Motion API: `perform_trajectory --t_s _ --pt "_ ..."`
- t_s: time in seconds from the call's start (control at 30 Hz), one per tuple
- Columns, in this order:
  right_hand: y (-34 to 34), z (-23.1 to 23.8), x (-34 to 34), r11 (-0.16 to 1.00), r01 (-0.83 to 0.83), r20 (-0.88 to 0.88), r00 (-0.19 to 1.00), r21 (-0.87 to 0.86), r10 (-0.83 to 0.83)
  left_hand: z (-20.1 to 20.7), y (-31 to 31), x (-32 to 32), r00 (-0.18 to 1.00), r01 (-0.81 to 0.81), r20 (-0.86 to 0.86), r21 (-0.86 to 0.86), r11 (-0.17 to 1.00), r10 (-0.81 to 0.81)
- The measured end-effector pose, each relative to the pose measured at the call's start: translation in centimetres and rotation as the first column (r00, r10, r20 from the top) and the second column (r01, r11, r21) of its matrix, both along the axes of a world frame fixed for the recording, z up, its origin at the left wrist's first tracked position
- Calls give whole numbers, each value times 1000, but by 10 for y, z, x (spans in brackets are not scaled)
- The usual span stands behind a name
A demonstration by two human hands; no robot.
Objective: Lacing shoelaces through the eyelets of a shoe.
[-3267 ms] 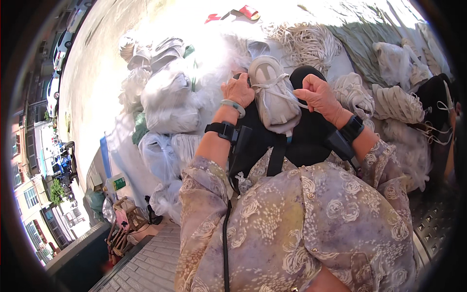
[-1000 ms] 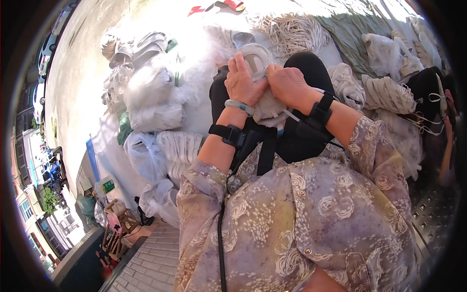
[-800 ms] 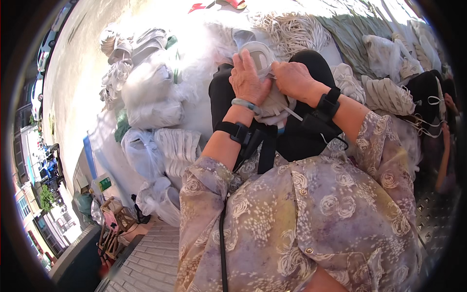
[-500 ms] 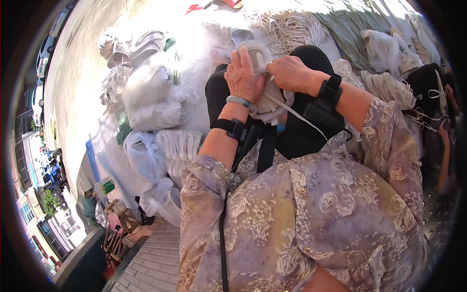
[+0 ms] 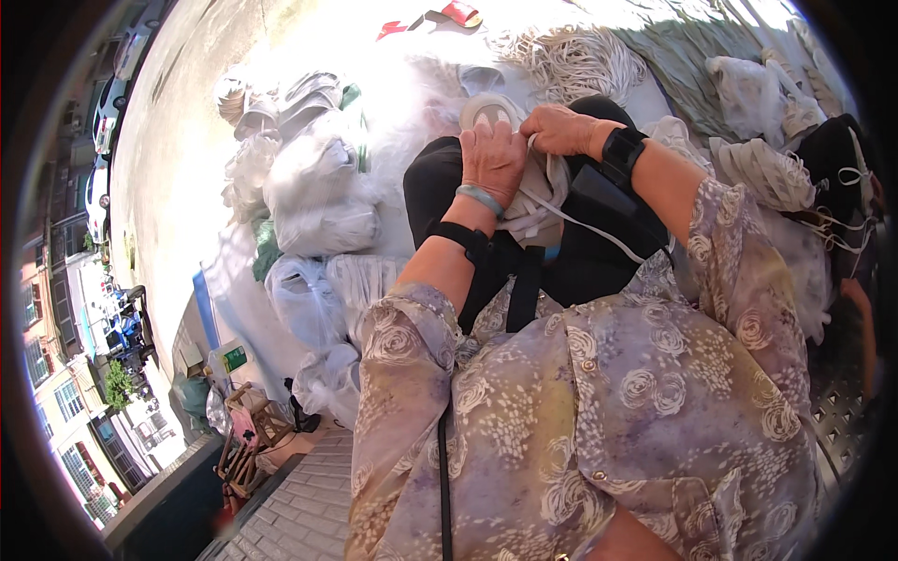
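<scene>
A pale beige shoe upper [image 5: 543, 192] rests on my lap, between my black-trousered knees. My left hand [image 5: 494, 168] grips it, with the fingers laid over the part near its rounded far end. Close beside, my right hand [image 5: 563, 129] is closed in a pinch at the upper, on what looks like a white shoelace [image 5: 599, 231]. The lace trails from the upper across my right thigh in a loose curve. My fingers hide the exact spot where it meets the upper.
A heap of white laces [image 5: 572, 67] lies beyond my knees. Bagged bundles [image 5: 318, 201] are on the left; stacked pale uppers [image 5: 762, 173] lie on the right, near another person's arm [image 5: 859, 323]. A wooden chair [image 5: 251, 444] stands at the lower left.
My left hand's fingers, raised and straighter before, now bend down over the upper. My right hand has stayed close beside it. The whole view has shifted slightly.
</scene>
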State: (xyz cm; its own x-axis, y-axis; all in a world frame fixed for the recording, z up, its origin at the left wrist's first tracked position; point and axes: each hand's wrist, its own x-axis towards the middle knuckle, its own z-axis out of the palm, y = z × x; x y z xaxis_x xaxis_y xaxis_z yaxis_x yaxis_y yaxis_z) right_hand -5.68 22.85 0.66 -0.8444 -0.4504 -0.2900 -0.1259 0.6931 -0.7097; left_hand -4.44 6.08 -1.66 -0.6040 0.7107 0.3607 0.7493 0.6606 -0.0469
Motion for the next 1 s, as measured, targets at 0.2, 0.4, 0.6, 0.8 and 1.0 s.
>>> perform_trajectory --t_s 0.2,0.4,0.6,0.8,1.0 --pt "2 -14 -1 1000 19 -76 997 -19 -20 -9 5 -4 999 13 -43 -49 999 -15" --pt "-3 -26 13 992 125 -165 979 11 -121 -12 8 -8 991 120 -57 22 992 -119" --pt "-1 -32 26 980 177 -187 964 -92 -191 11 -6 12 983 181 -30 61 982 -179" --pt "6 -31 38 936 283 -161 934 -210 -319 67 -104 79 966 93 226 159 983 -128" --pt "0 -24 35 926 306 -38 946 -220 -322 44 -378 184 393 -902 26 -181 391 919"
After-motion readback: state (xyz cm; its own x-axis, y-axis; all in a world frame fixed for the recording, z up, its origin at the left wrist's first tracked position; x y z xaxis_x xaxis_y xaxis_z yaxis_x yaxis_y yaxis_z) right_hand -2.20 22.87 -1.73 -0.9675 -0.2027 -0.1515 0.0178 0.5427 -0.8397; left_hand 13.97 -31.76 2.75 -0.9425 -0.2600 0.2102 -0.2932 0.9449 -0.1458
